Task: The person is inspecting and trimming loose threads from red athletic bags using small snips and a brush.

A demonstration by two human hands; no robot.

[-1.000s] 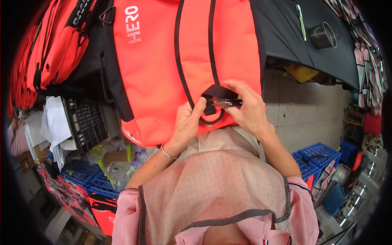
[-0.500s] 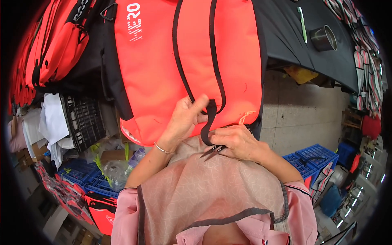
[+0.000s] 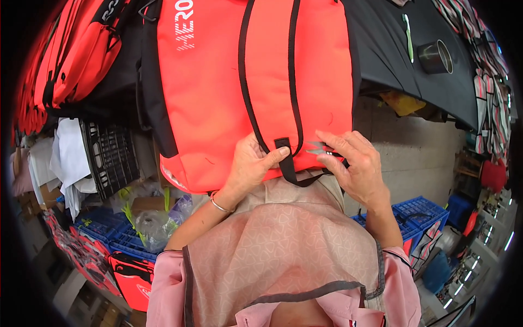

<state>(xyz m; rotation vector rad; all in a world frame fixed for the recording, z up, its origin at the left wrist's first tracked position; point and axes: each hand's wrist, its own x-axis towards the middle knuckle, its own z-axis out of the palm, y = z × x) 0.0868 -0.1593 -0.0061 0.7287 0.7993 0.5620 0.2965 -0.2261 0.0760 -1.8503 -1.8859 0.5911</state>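
A coral-red backpack [image 3: 201, 103] with black side panels lies in front of me, its near end at my lap. Its padded shoulder strap [image 3: 271, 71], edged in black, runs down toward me. My left hand [image 3: 248, 166] is closed round the strap's lower end, thumb pressed on the black webbing [image 3: 287, 166] sewn there. That webbing hangs in a curve toward the right. Just right of the strap, my right hand [image 3: 359, 169] holds small thread snips [image 3: 317, 149], blades parted and pointing left. Their handles are mostly hidden by the fingers.
More red bags [image 3: 81, 60] are piled at the left. On the black-covered table [image 3: 381, 49] at the right are a metal cup [image 3: 436, 56] and a toothbrush [image 3: 408, 38]. Blue crates [image 3: 419, 212] stand low on both sides, and a black crate [image 3: 111, 158] is at the left.
My right hand has let go of the webbing and moved up and right, turning the snips toward the strap. My left hand has shifted slightly down, its thumb now on the webbing.
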